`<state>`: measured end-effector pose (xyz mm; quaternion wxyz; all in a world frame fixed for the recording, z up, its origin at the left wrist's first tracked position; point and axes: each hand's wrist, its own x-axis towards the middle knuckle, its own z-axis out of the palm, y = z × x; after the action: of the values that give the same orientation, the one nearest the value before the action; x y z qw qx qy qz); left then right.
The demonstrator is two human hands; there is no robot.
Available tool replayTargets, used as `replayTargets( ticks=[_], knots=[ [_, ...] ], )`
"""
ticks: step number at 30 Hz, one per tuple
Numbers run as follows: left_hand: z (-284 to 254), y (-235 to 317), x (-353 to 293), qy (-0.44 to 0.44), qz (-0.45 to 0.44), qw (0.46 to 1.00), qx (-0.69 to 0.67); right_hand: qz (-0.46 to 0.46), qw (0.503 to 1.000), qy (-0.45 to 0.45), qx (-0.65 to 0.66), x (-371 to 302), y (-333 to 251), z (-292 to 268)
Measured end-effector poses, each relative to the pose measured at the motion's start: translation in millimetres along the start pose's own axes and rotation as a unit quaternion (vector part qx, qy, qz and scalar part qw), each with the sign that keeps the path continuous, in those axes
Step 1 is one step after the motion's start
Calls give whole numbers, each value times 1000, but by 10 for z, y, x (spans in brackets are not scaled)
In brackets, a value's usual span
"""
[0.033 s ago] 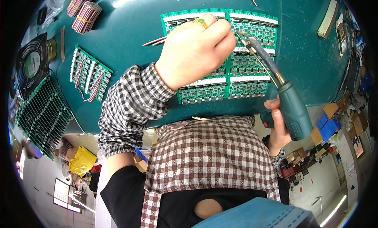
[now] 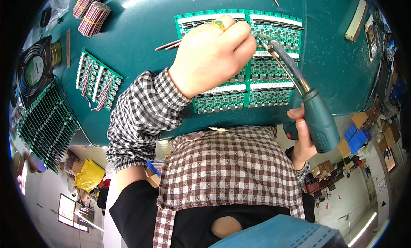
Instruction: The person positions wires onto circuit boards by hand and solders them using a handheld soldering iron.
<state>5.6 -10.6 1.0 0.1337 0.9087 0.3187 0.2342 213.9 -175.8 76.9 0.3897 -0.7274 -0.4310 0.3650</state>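
Observation:
A green circuit board panel, set with rows of small components and white strips, lies on the teal table. Over its upper left part is my left hand, fingers closed in a pinch and a ring on one finger. Thin red-brown wires poke out from under this hand; their other ends are hidden. My right hand grips the handle of a dark green soldering gun at the lower right. Its bent metal tip reaches the panel right beside my left fingertips; exact contact is too small to make out.
Banded wire bundles stand at the upper left. Below them lie smaller boards with wires on top. A black fan and a stack of boards occupy the left edge. A pale block rests at the far right.

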Motion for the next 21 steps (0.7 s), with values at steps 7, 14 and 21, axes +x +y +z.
replayTargets(
  ticks=[7,14,21],
  knots=[
    [1,-3,-4,7,4,1000,2,-1,1000,12,9,-11,-8,6],
    [1,3,-11,7,6,1000,-4,2,1000,-1,13,-7,-16,12],
    [9,21,-23,-2,-3,1000,-11,-9,1000,-7,16,15,-40,26]
  ],
)
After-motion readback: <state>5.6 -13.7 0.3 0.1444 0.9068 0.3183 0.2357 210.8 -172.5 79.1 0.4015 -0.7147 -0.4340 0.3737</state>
